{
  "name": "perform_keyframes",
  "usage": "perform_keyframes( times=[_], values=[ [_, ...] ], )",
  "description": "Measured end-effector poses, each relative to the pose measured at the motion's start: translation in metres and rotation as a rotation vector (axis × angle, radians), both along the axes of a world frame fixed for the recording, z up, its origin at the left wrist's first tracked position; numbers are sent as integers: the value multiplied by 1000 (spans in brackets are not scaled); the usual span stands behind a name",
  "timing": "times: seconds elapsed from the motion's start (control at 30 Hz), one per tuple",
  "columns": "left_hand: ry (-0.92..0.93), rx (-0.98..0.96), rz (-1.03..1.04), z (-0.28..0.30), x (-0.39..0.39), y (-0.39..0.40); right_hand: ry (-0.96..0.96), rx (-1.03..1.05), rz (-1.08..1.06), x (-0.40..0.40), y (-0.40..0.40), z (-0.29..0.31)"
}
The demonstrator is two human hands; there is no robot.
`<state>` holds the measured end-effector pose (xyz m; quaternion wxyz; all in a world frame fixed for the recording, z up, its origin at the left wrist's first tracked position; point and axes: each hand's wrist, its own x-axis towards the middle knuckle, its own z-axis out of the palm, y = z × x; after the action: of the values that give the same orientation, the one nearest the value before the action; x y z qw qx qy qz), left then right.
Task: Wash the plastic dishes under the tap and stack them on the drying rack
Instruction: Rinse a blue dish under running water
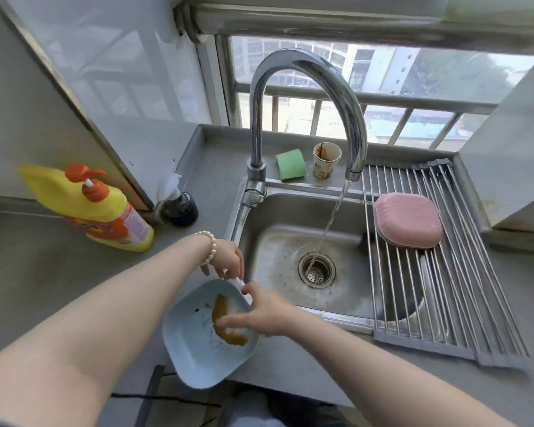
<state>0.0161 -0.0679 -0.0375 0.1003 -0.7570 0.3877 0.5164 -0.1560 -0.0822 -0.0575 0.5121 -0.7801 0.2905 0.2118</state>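
A light blue plastic dish [195, 343] smeared with brown sauce lies tilted at the counter's front edge, left of the sink [278, 241]. My left hand [227, 260] pinches its far rim. My right hand [262, 312] grips the dish's right side, thumb on the rim, fingers across the brown smear. A pink plastic dish [409, 220] rests upside down on the metal drying rack [463, 288] over the sink's right part. The tap [309, 97] runs, its stream falling into the drain [316, 270], apart from both hands.
A yellow detergent bottle with an orange pump [102, 208] stands on the counter at left, beside a dark round object [181, 208]. A green sponge [290, 164] and a stained paper cup [326, 160] sit behind the sink. A window with bars is behind.
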Motion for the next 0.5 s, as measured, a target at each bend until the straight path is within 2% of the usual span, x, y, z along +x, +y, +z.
perform_keyframes(
  times=[0.07,0.17,0.4,0.5],
  values=[
    [15,113,-73,3,2,6,54,-35,-2,8,6,-4],
    [24,195,-144,1,6,18,157,119,-108,11,3,-9],
    [69,61,-33,-6,12,29,103,272,-235,5,-1,-19],
    [2,-79,-39,-8,17,19,53,285,-324,6,-7,-19]
  ],
)
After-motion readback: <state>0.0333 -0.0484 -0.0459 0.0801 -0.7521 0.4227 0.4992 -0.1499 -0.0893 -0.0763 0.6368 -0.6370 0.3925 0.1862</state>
